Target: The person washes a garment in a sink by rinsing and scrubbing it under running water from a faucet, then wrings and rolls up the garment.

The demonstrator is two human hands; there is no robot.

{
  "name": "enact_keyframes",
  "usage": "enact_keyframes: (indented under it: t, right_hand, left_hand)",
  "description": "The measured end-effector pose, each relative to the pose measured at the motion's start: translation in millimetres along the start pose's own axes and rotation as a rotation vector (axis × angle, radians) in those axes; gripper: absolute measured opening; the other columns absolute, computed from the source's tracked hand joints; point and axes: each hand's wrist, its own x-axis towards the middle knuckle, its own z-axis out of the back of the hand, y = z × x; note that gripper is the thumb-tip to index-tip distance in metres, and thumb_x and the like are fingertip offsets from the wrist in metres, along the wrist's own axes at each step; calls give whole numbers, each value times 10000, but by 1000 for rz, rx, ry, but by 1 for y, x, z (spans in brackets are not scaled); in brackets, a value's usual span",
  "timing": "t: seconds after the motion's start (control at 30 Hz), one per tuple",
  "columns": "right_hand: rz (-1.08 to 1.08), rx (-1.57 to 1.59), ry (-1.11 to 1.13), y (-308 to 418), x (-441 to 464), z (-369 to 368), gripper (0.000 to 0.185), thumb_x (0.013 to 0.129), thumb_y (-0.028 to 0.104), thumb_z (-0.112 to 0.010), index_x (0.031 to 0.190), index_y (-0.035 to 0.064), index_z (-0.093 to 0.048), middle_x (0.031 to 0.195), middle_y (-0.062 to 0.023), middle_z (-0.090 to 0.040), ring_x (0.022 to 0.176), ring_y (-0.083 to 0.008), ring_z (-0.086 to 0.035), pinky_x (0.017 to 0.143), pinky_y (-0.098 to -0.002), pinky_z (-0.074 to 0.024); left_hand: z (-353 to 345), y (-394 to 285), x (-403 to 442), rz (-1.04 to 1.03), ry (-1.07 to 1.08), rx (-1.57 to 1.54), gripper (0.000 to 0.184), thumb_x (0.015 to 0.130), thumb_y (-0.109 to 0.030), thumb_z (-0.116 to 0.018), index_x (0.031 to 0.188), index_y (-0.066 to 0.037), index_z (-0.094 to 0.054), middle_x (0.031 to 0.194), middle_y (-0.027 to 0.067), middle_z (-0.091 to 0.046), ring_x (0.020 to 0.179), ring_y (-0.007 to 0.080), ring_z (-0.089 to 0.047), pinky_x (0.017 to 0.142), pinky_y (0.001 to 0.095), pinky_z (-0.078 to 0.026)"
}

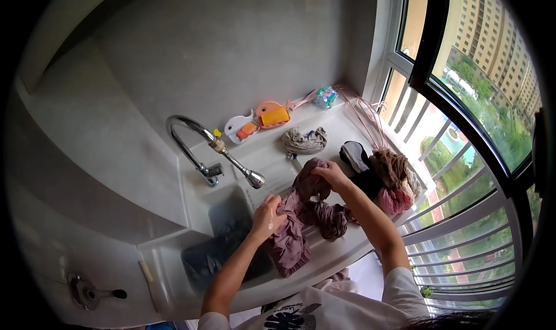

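Note:
A wet-looking mauve garment (288, 235) stretches between my two hands over the washboard side of the white laundry sink (341, 246). My left hand (268, 217) is closed on its left part, beside the basin. Higher up and to the right, my right hand (331, 176) grips a bunched fold of the same garment. The rest of the cloth lies crumpled on the sink surface below my right hand. Its lower edge hangs toward the front of the sink. Some of my fingertips are hidden in the folds.
Left of the garment is a basin of dark water (223, 254), under a chrome faucet (255, 179). A twisted grey cloth (305, 140) and a clothes pile (391, 176) lie behind and right. Fish-shaped soap holders (273, 115) and pink hangers (370, 118) line the back. A barred window stands right.

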Motion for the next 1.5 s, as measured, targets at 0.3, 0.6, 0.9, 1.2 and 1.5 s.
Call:
enact_keyframes:
  t: [0.3, 0.6, 0.9, 1.2, 1.5]
  right_hand:
    - [146, 456, 10, 110, -61, 8, 271, 817, 25, -608, 1082, -29, -590, 957, -101, -663, 830, -188, -663, 761, -311, -552]
    - [89, 460, 10, 30, -156, 58, 293, 711, -40, -576, 1002, -28, -596, 926, -70, -646, 843, -160, -634, 806, -278, -520]
    - [125, 406, 23, 37, -159, 69, 288, 674, -28, -581, 962, -15, -602, 895, -44, -634, 834, -133, -606, 785, -255, -491]
    - [256, -531, 402, 48, -124, 46, 245, 687, 62, -650, 912, -25, -608, 790, -43, -565, 772, -106, -520, 717, -282, -447]
    - [144, -336, 493, 68, -113, 36, 209, 695, 32, -664, 885, -32, -606, 778, -31, -541, 776, -117, -514, 712, -267, -419]
  left_hand:
    - [53, -64, 2, -242, 384, -53, 397, 763, -151, -707, 1055, 42, -522, 1022, 199, -543, 953, 366, -565, 807, 354, -472]
    - [-79, -8, 77, -332, 286, 104, 332, 863, -236, -613, 1147, -74, -557, 1019, 158, -635, 988, 361, -604, 845, 422, -486]
    - [-71, 15, 49, -8, 584, -103, 389, 779, -115, -675, 1142, -35, -559, 983, 132, -674, 851, 256, -639, 766, 327, -495]
    - [27, 121, 4, 503, 241, -896, 188, 888, -226, -626, 894, -38, -626, 795, 17, -603, 755, 121, -575, 706, 286, -476]
    - [-64, 36, 74, -309, 274, 65, 380, 754, -354, -757, 1013, -108, -627, 1012, 148, -644, 1011, 337, -589, 893, 435, -449]
